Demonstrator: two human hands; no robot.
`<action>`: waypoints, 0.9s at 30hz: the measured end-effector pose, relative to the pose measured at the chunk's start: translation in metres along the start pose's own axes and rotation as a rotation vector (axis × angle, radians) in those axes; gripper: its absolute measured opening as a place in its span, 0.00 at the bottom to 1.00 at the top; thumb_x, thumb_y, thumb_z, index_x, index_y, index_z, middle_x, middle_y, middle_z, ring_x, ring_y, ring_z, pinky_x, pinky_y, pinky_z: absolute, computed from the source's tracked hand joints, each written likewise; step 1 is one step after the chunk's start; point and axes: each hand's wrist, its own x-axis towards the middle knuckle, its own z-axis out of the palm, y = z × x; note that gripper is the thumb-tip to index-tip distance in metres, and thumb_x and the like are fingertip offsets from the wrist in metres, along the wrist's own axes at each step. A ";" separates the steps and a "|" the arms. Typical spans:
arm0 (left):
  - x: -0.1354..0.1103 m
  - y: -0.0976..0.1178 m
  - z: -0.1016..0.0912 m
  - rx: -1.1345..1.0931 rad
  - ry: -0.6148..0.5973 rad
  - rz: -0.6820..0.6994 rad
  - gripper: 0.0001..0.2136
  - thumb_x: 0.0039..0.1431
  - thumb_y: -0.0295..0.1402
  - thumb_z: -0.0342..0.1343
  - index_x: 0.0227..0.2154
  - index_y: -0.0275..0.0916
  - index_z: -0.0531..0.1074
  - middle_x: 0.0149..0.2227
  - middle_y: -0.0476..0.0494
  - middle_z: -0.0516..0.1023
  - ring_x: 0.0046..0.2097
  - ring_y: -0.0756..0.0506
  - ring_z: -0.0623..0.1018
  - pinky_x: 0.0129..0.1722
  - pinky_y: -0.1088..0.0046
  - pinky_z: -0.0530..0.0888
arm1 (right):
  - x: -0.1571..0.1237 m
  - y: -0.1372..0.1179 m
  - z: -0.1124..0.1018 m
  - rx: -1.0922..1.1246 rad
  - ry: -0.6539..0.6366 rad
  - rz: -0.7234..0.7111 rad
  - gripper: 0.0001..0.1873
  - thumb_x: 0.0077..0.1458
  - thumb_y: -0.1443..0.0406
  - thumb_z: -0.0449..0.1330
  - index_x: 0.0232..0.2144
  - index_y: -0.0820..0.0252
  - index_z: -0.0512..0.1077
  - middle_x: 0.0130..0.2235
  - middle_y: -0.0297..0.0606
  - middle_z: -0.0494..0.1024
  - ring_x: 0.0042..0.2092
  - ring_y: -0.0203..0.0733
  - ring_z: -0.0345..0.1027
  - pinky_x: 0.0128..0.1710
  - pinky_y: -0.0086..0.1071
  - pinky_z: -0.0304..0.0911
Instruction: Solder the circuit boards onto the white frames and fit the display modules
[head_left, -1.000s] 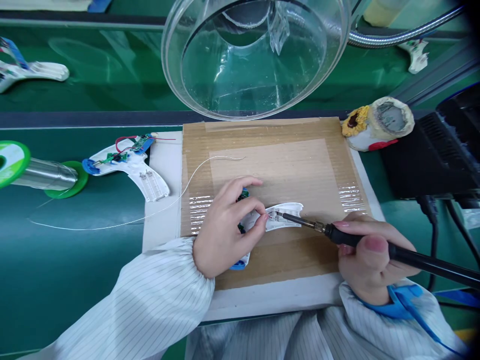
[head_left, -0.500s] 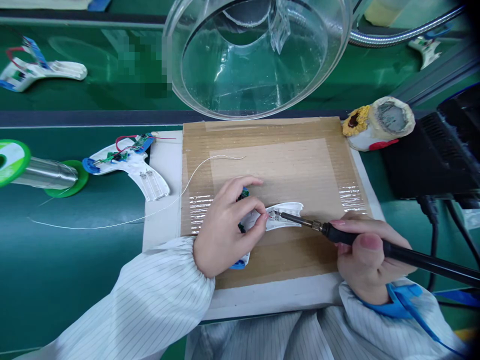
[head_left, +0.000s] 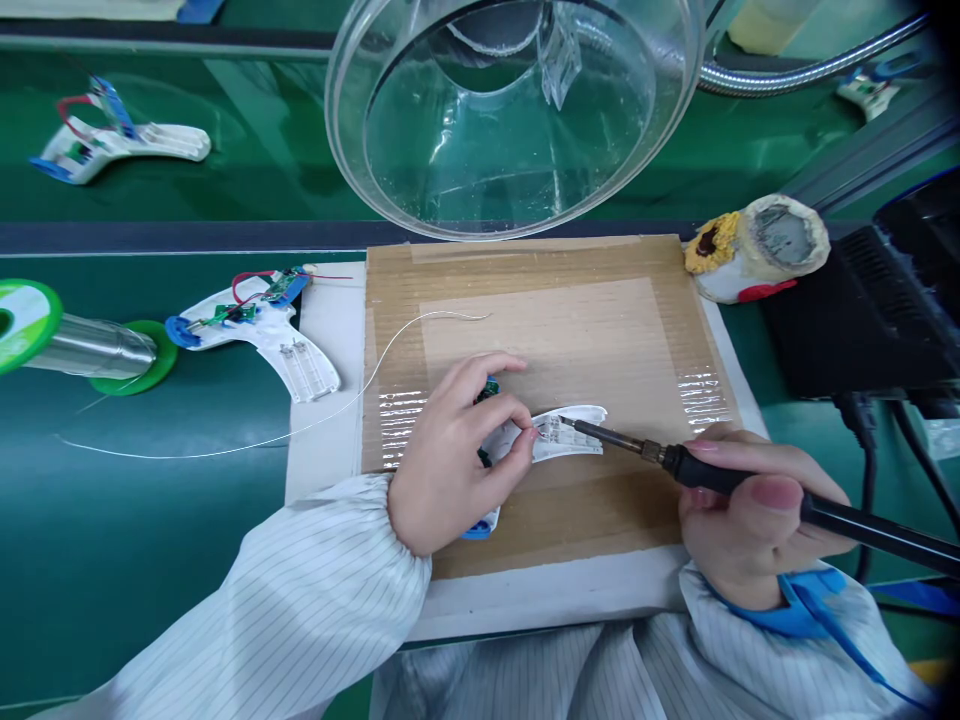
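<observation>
My right hand (head_left: 757, 510) grips a soldering iron (head_left: 697, 472) by its black handle. The iron's tip is over the white plastic half-shell (head_left: 577, 430), close to small metal contacts; whether it touches them I cannot tell. My left hand (head_left: 461, 450) lies over the other end of this shell, thumb and forefinger pinched together beside the contacts. What they pinch is too small to make out. Blue and green parts of the shell peek out around that hand. Beneath lies a taped cardboard sheet (head_left: 525, 340).
A second half-shell with circuit boards and red wires (head_left: 255, 330) lies left of the cardboard. Solder wire (head_left: 247, 455) trails from a spool (head_left: 97, 345). A clear round hood (head_left: 517, 225) overhangs the back. At right stand a decorated pot (head_left: 757, 250) and a black box (head_left: 847, 310).
The soldering iron and my right hand have shifted slightly right, drawing the tip back along the shell. My left hand stays put. The half-shells behind the bench edge have moved right.
</observation>
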 end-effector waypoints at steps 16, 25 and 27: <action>-0.001 -0.001 0.001 0.014 0.017 0.020 0.05 0.64 0.23 0.58 0.33 0.38 0.76 0.57 0.36 0.74 0.61 0.41 0.73 0.61 0.63 0.69 | 0.008 -0.001 0.009 -0.287 -0.511 0.029 0.32 0.59 0.62 0.72 0.62 0.45 0.67 0.56 0.36 0.82 0.58 0.49 0.77 0.52 0.40 0.79; 0.001 0.005 -0.002 -0.006 0.059 0.049 0.05 0.63 0.22 0.57 0.33 0.36 0.77 0.62 0.32 0.69 0.63 0.40 0.72 0.62 0.62 0.69 | 0.008 -0.008 0.001 -0.192 -0.406 -0.037 0.43 0.52 0.67 0.76 0.65 0.44 0.63 0.57 0.34 0.81 0.55 0.47 0.80 0.57 0.42 0.78; 0.002 0.010 -0.006 0.001 0.081 0.089 0.06 0.63 0.22 0.57 0.33 0.36 0.77 0.63 0.32 0.68 0.63 0.41 0.72 0.62 0.62 0.70 | 0.009 -0.013 -0.001 -0.177 -0.371 -0.062 0.45 0.51 0.68 0.77 0.66 0.42 0.63 0.58 0.33 0.81 0.55 0.48 0.79 0.56 0.42 0.78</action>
